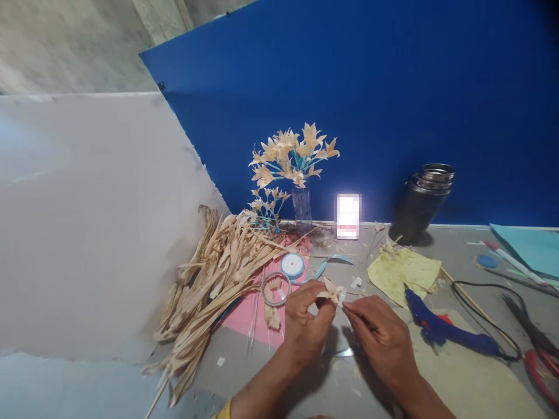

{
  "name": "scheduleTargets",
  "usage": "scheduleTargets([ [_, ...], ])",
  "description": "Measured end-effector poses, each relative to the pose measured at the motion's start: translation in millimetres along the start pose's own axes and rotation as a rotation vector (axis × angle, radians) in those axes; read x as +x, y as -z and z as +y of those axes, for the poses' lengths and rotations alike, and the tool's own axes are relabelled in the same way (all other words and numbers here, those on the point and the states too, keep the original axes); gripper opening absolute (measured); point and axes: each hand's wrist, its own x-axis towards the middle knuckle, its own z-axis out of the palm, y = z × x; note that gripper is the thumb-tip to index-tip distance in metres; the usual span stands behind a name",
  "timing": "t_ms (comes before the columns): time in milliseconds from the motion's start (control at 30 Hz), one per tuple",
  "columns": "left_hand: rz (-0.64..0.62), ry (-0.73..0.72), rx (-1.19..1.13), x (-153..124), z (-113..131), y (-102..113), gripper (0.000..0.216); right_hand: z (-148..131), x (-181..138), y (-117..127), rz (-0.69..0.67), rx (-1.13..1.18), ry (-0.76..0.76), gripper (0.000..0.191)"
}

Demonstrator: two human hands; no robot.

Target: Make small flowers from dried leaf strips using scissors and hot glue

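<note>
A small cream flower [331,290], made of dried husk, is pinched in my left hand [308,317]. My right hand [379,327] is closed at the flower's base, its thumb and finger on a small pale, shiny strip [343,297] that looks like clear tape. The exact grip on the strip is partly hidden by the fingertips. Just left of my left hand lie a roll of tape [276,289] and a white-and-blue ribbon spool [292,265]. A blue ribbon end [334,261] curls on the table beyond my hands.
Dried husks [218,267] are heaped at left on pink paper [247,317]. Husk flowers [292,151] stand in a clear vase [302,205] behind. At right are a blue glue gun [445,329] with its cord, scissors [535,337], yellow paper [402,270] and a dark flask [421,203].
</note>
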Motion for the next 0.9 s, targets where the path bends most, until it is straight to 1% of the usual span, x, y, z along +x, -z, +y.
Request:
scheduleTargets([
  [133,0.008,-0.029,-0.012,0,-2,-1,0.024,-1,0,0,0.006,0.000,0.014,0.014],
  [333,0.027,0.023,-0.017,0,-1,-3,0.026,-1,1,-1,0.006,0.010,0.001,0.013],
  [433,0.033,0.125,-0.063,-1,-3,-5,0.021,-2,1,-2,0.013,0.058,-0.064,0.011],
  [533,-0.019,0.276,-0.178,-4,-7,-8,0.012,-2,2,-4,0.011,0.129,-0.178,0.011],
  [600,-0.043,0.329,-0.210,-6,-10,-11,0.014,-2,3,-5,0.013,0.164,-0.241,0.011],
  [800,-0.060,0.351,-0.205,-7,-13,-17,0.013,2,3,-6,0.044,0.200,-0.311,0.014],
  [900,-0.060,0.345,-0.220,-6,-13,-19,0.018,1,4,-5,0.040,0.211,-0.328,0.014],
])
